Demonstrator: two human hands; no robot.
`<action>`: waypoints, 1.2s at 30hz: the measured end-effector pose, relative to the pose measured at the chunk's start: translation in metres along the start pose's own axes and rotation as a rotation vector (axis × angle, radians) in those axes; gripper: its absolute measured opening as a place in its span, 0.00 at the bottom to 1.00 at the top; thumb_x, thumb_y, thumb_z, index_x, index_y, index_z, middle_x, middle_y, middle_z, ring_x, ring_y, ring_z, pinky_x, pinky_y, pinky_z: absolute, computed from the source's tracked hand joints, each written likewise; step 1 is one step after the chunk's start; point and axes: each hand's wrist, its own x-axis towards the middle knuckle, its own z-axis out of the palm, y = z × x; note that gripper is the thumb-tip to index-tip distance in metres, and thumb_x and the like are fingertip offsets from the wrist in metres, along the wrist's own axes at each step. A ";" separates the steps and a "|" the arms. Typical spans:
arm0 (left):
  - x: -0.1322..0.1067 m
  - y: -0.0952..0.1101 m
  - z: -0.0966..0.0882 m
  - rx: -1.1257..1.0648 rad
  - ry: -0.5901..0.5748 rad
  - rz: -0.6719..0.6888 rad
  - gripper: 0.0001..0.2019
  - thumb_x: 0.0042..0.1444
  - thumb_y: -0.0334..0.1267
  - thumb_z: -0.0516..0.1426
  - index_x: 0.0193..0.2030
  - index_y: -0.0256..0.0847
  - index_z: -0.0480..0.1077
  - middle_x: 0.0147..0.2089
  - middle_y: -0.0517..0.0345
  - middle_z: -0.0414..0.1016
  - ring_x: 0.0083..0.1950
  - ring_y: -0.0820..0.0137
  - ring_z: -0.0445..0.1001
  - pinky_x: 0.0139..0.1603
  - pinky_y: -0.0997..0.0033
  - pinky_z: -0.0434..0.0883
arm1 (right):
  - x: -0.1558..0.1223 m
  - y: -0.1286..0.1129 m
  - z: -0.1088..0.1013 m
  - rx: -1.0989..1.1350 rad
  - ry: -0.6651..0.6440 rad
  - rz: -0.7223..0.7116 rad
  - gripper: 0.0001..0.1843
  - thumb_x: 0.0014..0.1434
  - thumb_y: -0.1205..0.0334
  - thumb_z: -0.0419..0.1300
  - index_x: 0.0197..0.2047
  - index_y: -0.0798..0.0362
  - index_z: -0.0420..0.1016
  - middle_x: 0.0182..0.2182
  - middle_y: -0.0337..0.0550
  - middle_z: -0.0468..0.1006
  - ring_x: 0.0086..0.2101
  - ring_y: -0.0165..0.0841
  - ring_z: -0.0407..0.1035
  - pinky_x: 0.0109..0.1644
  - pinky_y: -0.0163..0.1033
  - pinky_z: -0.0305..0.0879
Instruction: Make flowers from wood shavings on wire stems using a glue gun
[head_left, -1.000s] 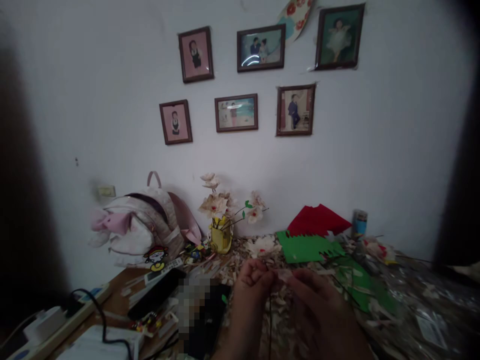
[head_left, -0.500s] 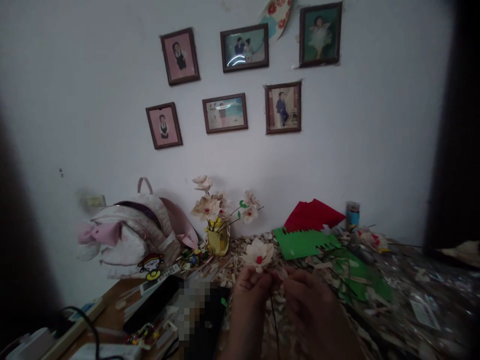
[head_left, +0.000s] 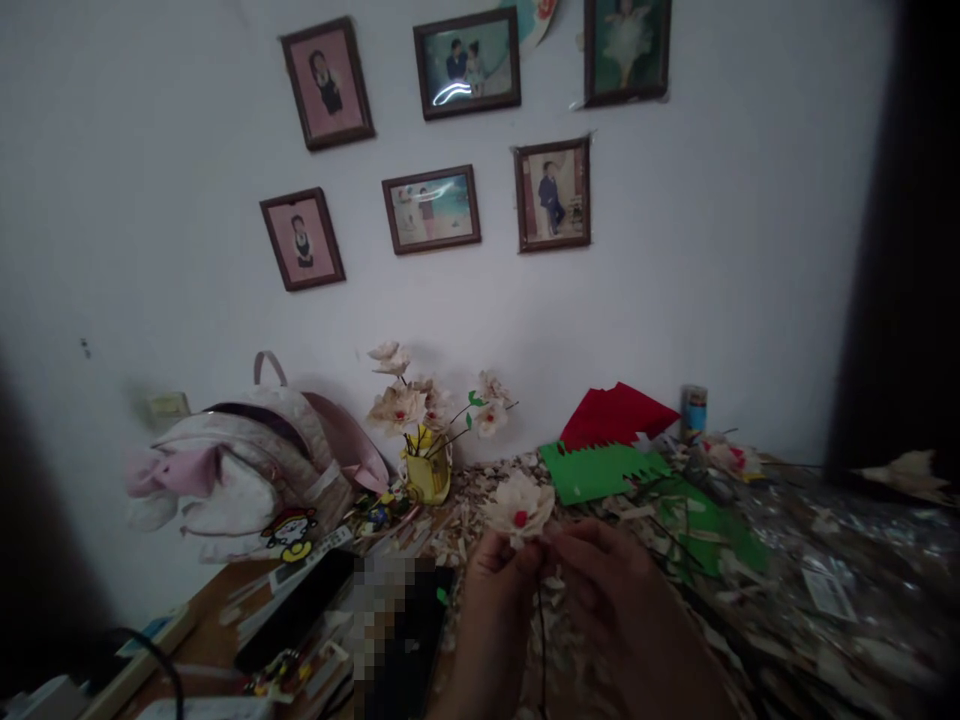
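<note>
Littered tabletop [head_left: 210,630] | flower [head_left: 519,508]: bloom uppermost, stem [head_left: 541,640] near-vertical | left hand [head_left: 496,585]: pinching beneath bloom | right hand [head_left: 611,575]: fingers bent, pinch unclear

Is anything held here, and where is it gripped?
The left hand pinches a cream flower just beneath its bloom; whether the right hand beside it also grips cannot be told.

Six framed photos [head_left: 431,210] on a pale wall [head_left: 712,250], and below, a backpack [head_left: 236,505] with a pink bow [head_left: 186,472]
</note>
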 end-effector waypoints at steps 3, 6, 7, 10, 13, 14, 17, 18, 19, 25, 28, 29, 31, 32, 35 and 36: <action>0.001 -0.002 -0.002 0.010 0.012 -0.007 0.08 0.35 0.31 0.67 0.27 0.37 0.76 0.25 0.59 0.79 0.27 0.75 0.73 0.29 0.80 0.67 | -0.003 -0.005 0.002 0.064 -0.008 0.023 0.09 0.40 0.59 0.64 0.22 0.52 0.69 0.14 0.29 0.60 0.16 0.21 0.49 0.18 0.27 0.44; 0.002 -0.002 -0.003 0.018 0.049 -0.002 0.10 0.32 0.31 0.68 0.25 0.37 0.76 0.26 0.58 0.80 0.28 0.73 0.74 0.31 0.79 0.68 | -0.003 -0.006 0.002 0.125 -0.037 0.058 0.09 0.38 0.60 0.65 0.20 0.53 0.68 0.12 0.28 0.58 0.15 0.20 0.47 0.17 0.27 0.41; 0.003 -0.002 -0.003 0.026 0.062 0.006 0.10 0.31 0.31 0.68 0.25 0.38 0.76 0.28 0.58 0.80 0.30 0.72 0.74 0.34 0.77 0.68 | -0.002 -0.005 0.001 0.144 -0.048 0.064 0.10 0.38 0.60 0.66 0.19 0.53 0.68 0.11 0.28 0.58 0.15 0.20 0.46 0.17 0.27 0.40; 0.003 0.000 -0.003 0.071 0.105 0.023 0.09 0.30 0.30 0.68 0.22 0.39 0.75 0.24 0.59 0.79 0.34 0.66 0.76 0.38 0.72 0.69 | 0.003 0.001 -0.001 0.206 -0.102 0.057 0.11 0.38 0.58 0.67 0.20 0.52 0.69 0.11 0.29 0.60 0.14 0.20 0.46 0.16 0.27 0.39; 0.001 0.004 -0.003 0.138 0.133 0.021 0.09 0.29 0.30 0.68 0.22 0.39 0.75 0.20 0.60 0.77 0.33 0.63 0.76 0.38 0.69 0.69 | 0.006 0.006 -0.002 0.276 -0.148 0.080 0.11 0.38 0.58 0.68 0.20 0.53 0.70 0.11 0.29 0.61 0.13 0.19 0.46 0.15 0.26 0.40; 0.000 0.005 -0.003 0.152 0.133 0.028 0.10 0.29 0.30 0.68 0.24 0.39 0.76 0.21 0.60 0.77 0.33 0.63 0.76 0.38 0.68 0.69 | 0.006 0.006 -0.002 0.292 -0.144 0.089 0.11 0.36 0.59 0.69 0.20 0.53 0.71 0.11 0.29 0.61 0.13 0.19 0.46 0.15 0.25 0.40; -0.003 0.006 -0.003 0.164 0.113 0.062 0.10 0.33 0.29 0.66 0.28 0.39 0.76 0.25 0.58 0.79 0.34 0.63 0.76 0.40 0.66 0.69 | 0.004 0.007 -0.002 0.318 -0.120 0.078 0.11 0.35 0.61 0.70 0.20 0.53 0.72 0.11 0.29 0.62 0.14 0.19 0.49 0.15 0.25 0.44; -0.003 0.006 -0.003 0.161 0.111 0.067 0.10 0.33 0.28 0.65 0.27 0.40 0.76 0.26 0.59 0.80 0.34 0.63 0.76 0.41 0.66 0.69 | 0.004 0.007 -0.002 0.320 -0.124 0.068 0.10 0.36 0.61 0.70 0.20 0.53 0.73 0.12 0.30 0.62 0.14 0.19 0.49 0.15 0.25 0.44; -0.003 0.005 -0.004 0.159 0.108 0.068 0.09 0.33 0.28 0.65 0.26 0.40 0.76 0.26 0.59 0.80 0.33 0.63 0.76 0.41 0.65 0.69 | 0.003 0.007 -0.003 0.329 -0.130 0.052 0.09 0.37 0.61 0.69 0.21 0.53 0.73 0.12 0.30 0.63 0.14 0.19 0.49 0.16 0.24 0.44; 0.003 0.000 -0.009 0.179 0.146 0.101 0.07 0.29 0.28 0.66 0.21 0.38 0.76 0.26 0.55 0.80 0.32 0.61 0.76 0.40 0.62 0.70 | 0.008 0.010 -0.007 0.241 -0.176 0.024 0.11 0.40 0.58 0.69 0.22 0.53 0.71 0.10 0.28 0.61 0.12 0.18 0.47 0.15 0.25 0.41; 0.005 0.001 -0.011 0.220 0.175 0.133 0.10 0.29 0.29 0.66 0.24 0.38 0.76 0.25 0.54 0.80 0.32 0.60 0.77 0.40 0.62 0.70 | 0.010 0.009 -0.008 0.158 -0.129 -0.001 0.16 0.38 0.54 0.70 0.23 0.54 0.69 0.09 0.26 0.59 0.11 0.17 0.47 0.14 0.24 0.40; 0.005 0.002 -0.011 0.227 0.175 0.131 0.10 0.29 0.29 0.66 0.24 0.38 0.76 0.25 0.55 0.80 0.32 0.60 0.77 0.40 0.62 0.70 | 0.010 0.007 -0.008 0.146 -0.121 -0.003 0.18 0.36 0.53 0.71 0.23 0.54 0.69 0.09 0.26 0.59 0.11 0.17 0.46 0.14 0.24 0.40; 0.006 0.004 -0.012 0.234 0.178 0.118 0.09 0.30 0.29 0.65 0.24 0.38 0.76 0.23 0.56 0.79 0.32 0.60 0.76 0.38 0.62 0.70 | 0.009 0.005 -0.007 0.133 -0.112 0.001 0.21 0.32 0.52 0.72 0.23 0.54 0.68 0.09 0.25 0.59 0.11 0.17 0.47 0.14 0.24 0.40; 0.006 0.005 -0.013 0.242 0.185 0.116 0.08 0.30 0.29 0.65 0.23 0.39 0.76 0.22 0.57 0.79 0.32 0.60 0.76 0.38 0.63 0.70 | 0.008 0.004 -0.007 0.122 -0.113 0.010 0.21 0.31 0.52 0.72 0.23 0.55 0.69 0.09 0.25 0.60 0.11 0.17 0.48 0.13 0.24 0.40; 0.006 0.008 -0.014 0.287 0.195 0.125 0.08 0.30 0.28 0.65 0.23 0.39 0.76 0.23 0.58 0.79 0.33 0.61 0.76 0.38 0.65 0.70 | 0.006 0.002 -0.006 0.106 -0.121 0.033 0.21 0.33 0.52 0.72 0.25 0.55 0.69 0.09 0.26 0.59 0.11 0.17 0.48 0.14 0.24 0.41; 0.006 0.009 -0.015 0.296 0.193 0.132 0.08 0.30 0.28 0.65 0.23 0.39 0.76 0.24 0.57 0.79 0.33 0.61 0.76 0.37 0.66 0.70 | 0.005 0.002 -0.006 0.104 -0.124 0.038 0.20 0.33 0.53 0.72 0.24 0.54 0.69 0.09 0.25 0.59 0.11 0.17 0.47 0.14 0.24 0.41</action>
